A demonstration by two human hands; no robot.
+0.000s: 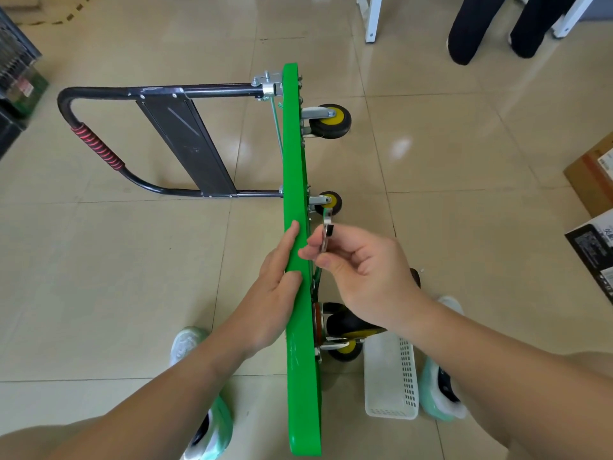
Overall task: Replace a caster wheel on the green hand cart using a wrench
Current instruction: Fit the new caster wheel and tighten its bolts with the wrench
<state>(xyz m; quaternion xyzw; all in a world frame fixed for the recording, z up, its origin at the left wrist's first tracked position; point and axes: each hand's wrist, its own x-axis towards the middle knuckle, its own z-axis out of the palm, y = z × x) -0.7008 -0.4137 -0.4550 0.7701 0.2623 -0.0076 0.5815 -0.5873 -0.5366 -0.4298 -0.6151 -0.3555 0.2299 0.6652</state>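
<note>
Green hand cart (297, 180): stood on its long edge on the tiled floor (132, 293), deck upright and seen edge-on, between the two hands.
Handle (99, 151): laid out to the left of the deck, low over the floor.
Left hand (277, 287): pressed flat against the deck's left face near its upper edge, fingers straight, thumb laid on the edge; nothing grasped.
Right hand (363, 270): held just right of the deck, on the wheel side; the wrench is pinched between thumb and curled fingers.
Wrench (326, 232): pointed away from the person, its head brought up against the caster wheel fitting.
Caster wheel (331, 202): black with a yellow hub, mounted on the deck's underside, just beyond the right hand.
Near casters (346, 327): partly hidden under the right wrist.
White basket (391, 376): set on the floor beside the near casters.
</note>
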